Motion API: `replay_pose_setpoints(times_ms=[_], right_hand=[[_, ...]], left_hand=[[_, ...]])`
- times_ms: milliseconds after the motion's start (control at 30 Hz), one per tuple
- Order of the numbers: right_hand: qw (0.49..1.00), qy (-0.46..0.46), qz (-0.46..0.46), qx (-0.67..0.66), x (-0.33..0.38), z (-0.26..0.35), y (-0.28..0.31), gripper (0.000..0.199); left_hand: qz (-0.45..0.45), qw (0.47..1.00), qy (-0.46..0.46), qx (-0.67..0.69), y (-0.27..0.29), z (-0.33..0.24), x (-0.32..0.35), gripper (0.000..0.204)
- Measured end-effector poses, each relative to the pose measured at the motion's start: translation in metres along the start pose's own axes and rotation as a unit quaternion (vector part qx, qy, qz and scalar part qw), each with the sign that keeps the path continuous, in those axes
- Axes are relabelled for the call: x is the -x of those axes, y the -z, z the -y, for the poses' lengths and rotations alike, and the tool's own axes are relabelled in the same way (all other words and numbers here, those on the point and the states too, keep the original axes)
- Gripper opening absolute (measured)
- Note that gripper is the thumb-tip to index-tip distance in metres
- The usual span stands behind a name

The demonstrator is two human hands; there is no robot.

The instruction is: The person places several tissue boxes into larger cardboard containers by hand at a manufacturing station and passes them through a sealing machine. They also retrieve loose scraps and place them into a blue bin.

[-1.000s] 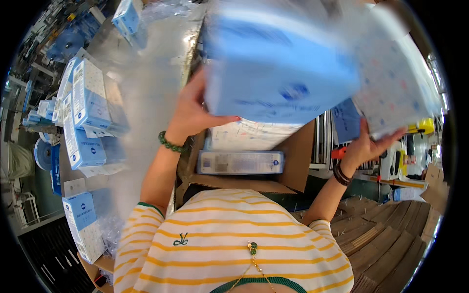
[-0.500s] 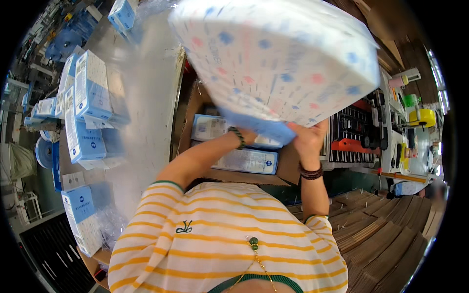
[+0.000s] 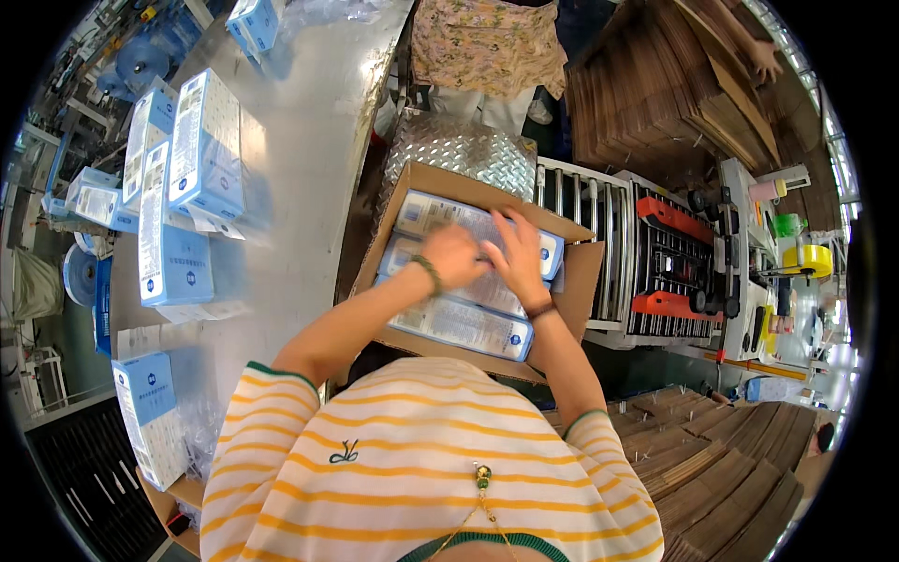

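In front of me stands an open brown carton (image 3: 581,295), with blue-and-white packs lying in rows inside it. The near pack (image 3: 464,326) lies along the carton's near side, and the far pack (image 3: 435,213) along its far wall. Between them, the middle pack (image 3: 401,255) is partly covered by my hands. My left hand (image 3: 453,256) is over the packs, its fingers smeared by motion. Close beside it, my right hand (image 3: 515,255) reaches over the far and middle packs with fingers spread, holding nothing. Whether either hand presses on the packs is hard to tell.
On the metal table (image 3: 300,169) at left stand several blue-and-white packs (image 3: 204,140). A roller conveyor (image 3: 599,248) with red-ended parts lies right of the carton. Flattened cardboard stacks (image 3: 646,103) are at far right and near right. A person in a floral apron (image 3: 487,42) stands beyond.
The large white patterned pack that my right hand held up before me is no longer raised. Both hands are now together over the packs in the carton, which shows fully.
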State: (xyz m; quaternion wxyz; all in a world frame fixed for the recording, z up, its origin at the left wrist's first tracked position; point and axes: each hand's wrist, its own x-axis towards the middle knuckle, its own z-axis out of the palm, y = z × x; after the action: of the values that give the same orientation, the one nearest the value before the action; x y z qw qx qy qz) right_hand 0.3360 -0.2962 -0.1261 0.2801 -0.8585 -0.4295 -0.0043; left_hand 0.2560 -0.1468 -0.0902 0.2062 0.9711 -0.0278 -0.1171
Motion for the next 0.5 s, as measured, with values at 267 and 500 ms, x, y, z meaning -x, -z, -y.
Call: replay_pose_setpoints(times_ms=[267, 500], right_hand=[[0.986, -0.126, -0.023, -0.109, 0.030, -0.013, 0.053, 0.034], [0.868, -0.405, -0.100, -0.269, 0.138, -0.001, 0.142, 0.031]], left_hand=[[-0.083, 0.951, -0.049, 0.294, 0.053, 0.058, -0.003, 0.039], [0.060, 0.806, 0.300, 0.507, 0.055, 0.116, 0.064, 0.075]])
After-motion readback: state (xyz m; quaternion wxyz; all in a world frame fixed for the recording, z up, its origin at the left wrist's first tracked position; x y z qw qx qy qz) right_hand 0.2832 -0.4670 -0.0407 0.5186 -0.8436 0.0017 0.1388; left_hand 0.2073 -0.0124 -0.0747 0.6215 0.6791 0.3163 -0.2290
